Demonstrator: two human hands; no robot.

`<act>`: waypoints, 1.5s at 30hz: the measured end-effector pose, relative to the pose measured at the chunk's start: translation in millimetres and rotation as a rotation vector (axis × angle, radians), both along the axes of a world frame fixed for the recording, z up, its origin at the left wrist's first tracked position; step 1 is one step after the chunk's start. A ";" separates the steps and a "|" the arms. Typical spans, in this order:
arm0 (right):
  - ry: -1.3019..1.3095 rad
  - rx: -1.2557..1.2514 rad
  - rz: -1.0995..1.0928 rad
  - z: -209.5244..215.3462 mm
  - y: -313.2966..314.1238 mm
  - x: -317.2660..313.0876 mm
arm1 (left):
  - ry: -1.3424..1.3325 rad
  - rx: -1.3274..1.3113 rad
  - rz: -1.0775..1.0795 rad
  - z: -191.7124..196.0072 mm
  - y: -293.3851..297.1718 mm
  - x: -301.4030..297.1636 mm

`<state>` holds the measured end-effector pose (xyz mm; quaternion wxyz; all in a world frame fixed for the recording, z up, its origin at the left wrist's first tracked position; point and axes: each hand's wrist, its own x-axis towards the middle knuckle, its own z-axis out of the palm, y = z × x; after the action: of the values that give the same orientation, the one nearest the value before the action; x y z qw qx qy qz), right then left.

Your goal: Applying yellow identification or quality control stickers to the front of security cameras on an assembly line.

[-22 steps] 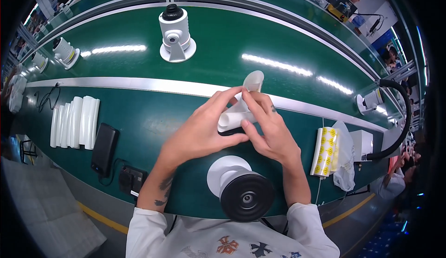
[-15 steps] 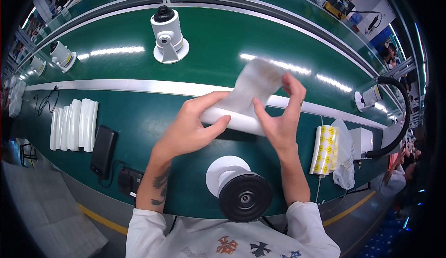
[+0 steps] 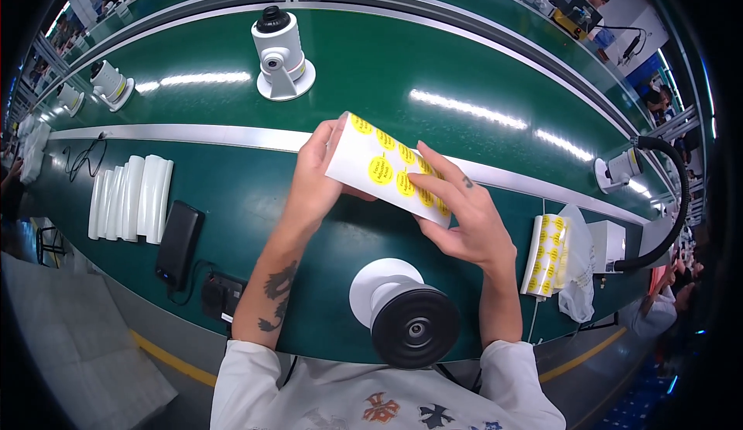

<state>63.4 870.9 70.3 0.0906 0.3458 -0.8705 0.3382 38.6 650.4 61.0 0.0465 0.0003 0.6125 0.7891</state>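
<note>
Both my hands hold a curled white sheet of round yellow stickers (image 3: 352, 161) above the table. My left hand (image 3: 316, 178) is closed round its left end, with most fingers hidden behind the sheet. At the right end, my right hand (image 3: 472, 225) lays its fingers over the printed face, and its thumb sits at the lower edge. Below the hands stands a white camera unit (image 3: 385, 294) with a round black end (image 3: 416, 328) facing up, touched by neither hand.
Several white rolls (image 3: 131, 198), a black power bank (image 3: 179, 244) and a dark adapter (image 3: 222, 297) lie left. Another sticker roll (image 3: 546, 256) rests right beside a clear plastic bag (image 3: 576, 275) and white box (image 3: 609, 244). A camera unit (image 3: 280, 57) stands on the green conveyor (image 3: 364, 58).
The roll has been turned so its yellow stickers now face me, and the loose translucent flap no longer shows. My left hand moved up, and my right fingers came down onto the sheet.
</note>
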 end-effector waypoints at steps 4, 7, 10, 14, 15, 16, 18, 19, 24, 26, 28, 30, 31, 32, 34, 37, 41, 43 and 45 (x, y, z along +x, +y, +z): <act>0.058 0.030 -0.017 -3.8 -1.5 -2.2 | -0.184 0.374 -0.241 2.8 -6.2 -0.9; -0.056 -0.043 -0.034 -19.0 3.2 -6.3 | -0.127 0.415 -0.327 -2.4 -3.0 2.1; 0.067 -0.121 0.007 -19.8 -2.3 -10.5 | 0.045 0.130 -0.317 -3.4 5.8 6.1; 0.046 -0.335 -0.089 -14.0 -7.4 -10.4 | 0.279 -0.076 -0.376 -4.4 3.8 3.5; 0.039 -0.326 -0.090 -15.4 -5.5 -11.4 | 0.346 -0.100 -0.402 -4.9 2.6 3.3; 0.040 -0.327 -0.093 -15.2 -2.8 -11.3 | 0.320 -0.083 -0.414 -1.8 2.3 4.6; 0.052 -0.237 -0.036 -14.5 3.4 -9.9 | 0.347 -0.073 -0.349 -2.2 6.3 6.4; 0.054 -0.237 -0.041 -13.7 4.9 -8.0 | 0.373 -0.062 -0.279 -2.2 8.6 7.6; 0.169 -0.302 -0.065 6.3 -8.5 1.5 | 0.400 -0.266 -0.317 -2.8 1.6 10.8; 0.162 -0.326 -0.052 6.0 -5.6 3.8 | 0.468 -0.265 -0.333 -5.8 1.6 10.0; 0.146 -0.335 -0.054 5.1 -1.3 6.5 | 0.439 -0.328 -0.341 -1.8 2.6 13.4; 0.180 -0.313 -0.031 5.1 3.3 5.7 | 0.402 -0.389 -0.348 5.8 5.9 17.4; 0.218 -0.292 -0.008 5.4 5.1 5.0 | 0.448 -0.378 -0.323 10.8 11.0 17.5; 0.207 -0.289 -0.009 5.3 6.5 4.6 | 0.492 -0.367 -0.298 12.3 14.4 17.0; 0.241 -0.313 0.018 6.9 5.3 2.2 | 0.538 -0.406 -0.288 9.8 13.2 15.1; 0.249 -0.227 -0.045 12.4 3.8 4.3 | 0.551 -0.487 -0.293 4.2 9.3 11.4; 0.219 -0.034 -0.195 27.6 9.8 20.3 | 0.583 -0.590 -0.210 -6.9 8.5 10.3; 0.190 -0.103 -0.194 33.9 8.7 29.6 | 0.282 -0.494 -0.139 -17.6 9.1 13.3; -0.019 -0.286 -0.278 45.1 12.6 40.9 | 0.244 -0.448 -0.067 -32.7 10.2 14.3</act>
<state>104.3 883.6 115.4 0.1764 0.2025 -0.8539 0.4459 53.0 660.6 28.3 -0.0029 0.1055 0.7726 0.6260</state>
